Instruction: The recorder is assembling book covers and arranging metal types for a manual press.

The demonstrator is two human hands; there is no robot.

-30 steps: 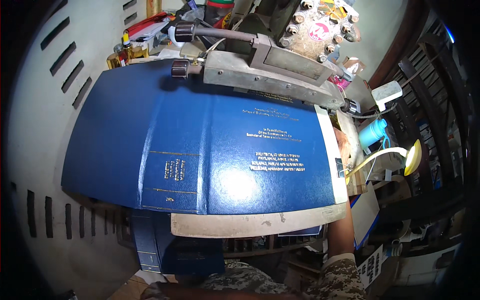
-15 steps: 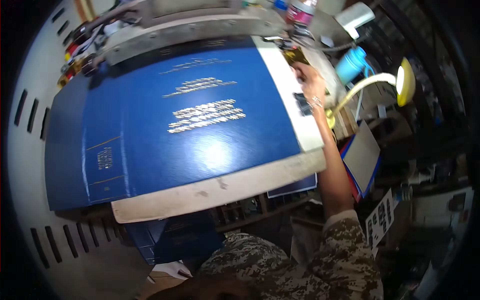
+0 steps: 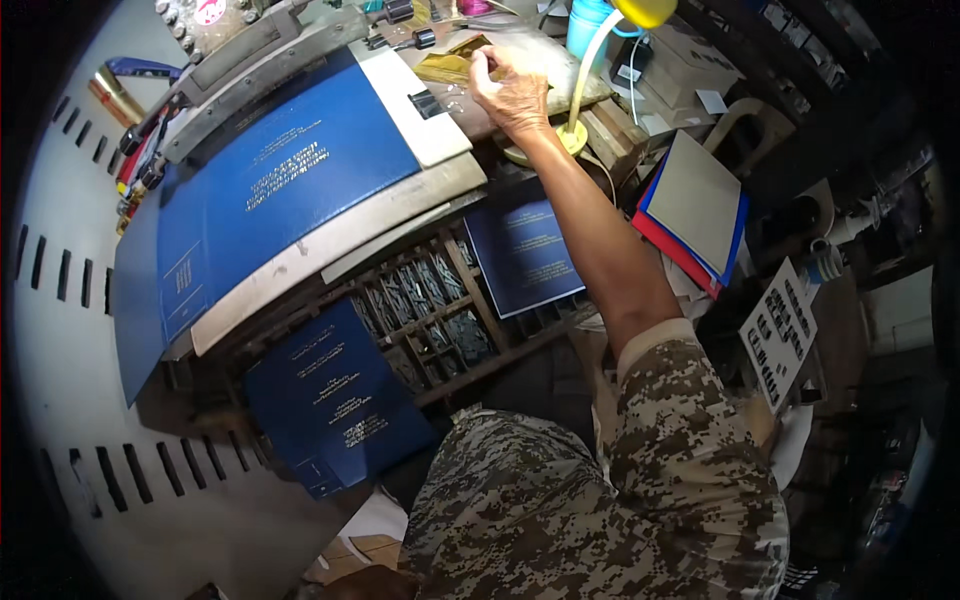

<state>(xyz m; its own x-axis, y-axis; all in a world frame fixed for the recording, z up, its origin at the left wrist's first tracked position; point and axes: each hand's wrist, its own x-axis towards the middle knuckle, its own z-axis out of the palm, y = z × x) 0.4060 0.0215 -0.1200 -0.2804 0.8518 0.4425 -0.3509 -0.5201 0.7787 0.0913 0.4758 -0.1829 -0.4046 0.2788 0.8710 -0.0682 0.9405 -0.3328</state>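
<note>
My right hand point(image 3: 515, 92) reaches over the bench at the top, thumb and fingers pinched together at the edge of a sheet of gold foil point(image 3: 440, 68). The foil looks creased and shiny. Left of it lies a large blue hardcover book case point(image 3: 330, 150) with gold lettering, flat on a pale board point(image 3: 300, 255). Its far edge runs under a grey metal press bar point(image 3: 270, 75). A small black clip point(image 3: 427, 104) sits on the white strip beside the cover. My left hand is out of the picture.
A yellow lamp point(image 3: 570, 137) and a light-blue bottle point(image 3: 590, 30) stand beyond my right hand. Below the board are a wooden type case point(image 3: 440, 310), a second blue cover point(image 3: 335, 400) and a blue printed sheet point(image 3: 527, 250). Red, blue and grey boards point(image 3: 690, 200) lie right of my forearm.
The view has turned and shifted, so the cover now appears smaller and farther left. My right hand stays by the foil, and more of the type case shows.
</note>
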